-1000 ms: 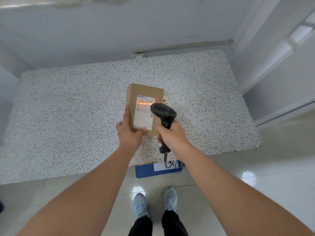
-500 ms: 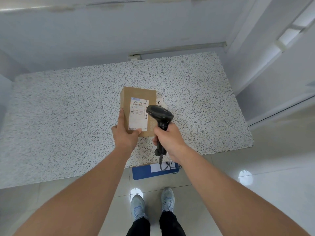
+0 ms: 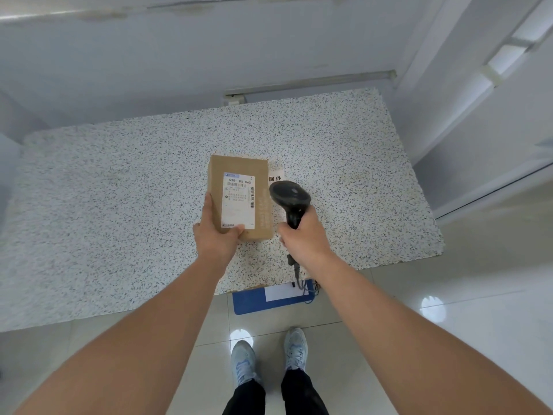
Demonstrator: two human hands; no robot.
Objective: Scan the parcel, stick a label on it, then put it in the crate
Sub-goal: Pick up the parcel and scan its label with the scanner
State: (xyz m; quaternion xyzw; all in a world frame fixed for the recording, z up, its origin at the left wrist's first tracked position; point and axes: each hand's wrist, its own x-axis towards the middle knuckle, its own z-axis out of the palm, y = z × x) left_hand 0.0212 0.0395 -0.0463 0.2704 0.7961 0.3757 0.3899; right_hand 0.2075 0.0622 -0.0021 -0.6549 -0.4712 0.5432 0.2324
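Note:
A brown cardboard parcel (image 3: 220, 181) with a white shipping label on its top face sits above the speckled table (image 3: 119, 205). My left hand (image 3: 217, 235) grips the parcel's near left corner, thumb on the label. My right hand (image 3: 305, 238) holds a black handheld scanner (image 3: 290, 197) by its handle, its head just right of the parcel and pointed away from me. The scanner's cable hangs down past the table's front edge. No scan light shows on the label.
A small white paper sheet with printed characters (image 3: 276, 178) lies on the table behind the scanner. A blue crate edge with a white sheet (image 3: 254, 301) sticks out from under the table's front edge. My shoes stand on the tiled floor. White walls close in behind and to the right.
The orange scan light on the label one second ago has gone out. The scanner has shifted slightly right, off the parcel. My left hand still holds the parcel.

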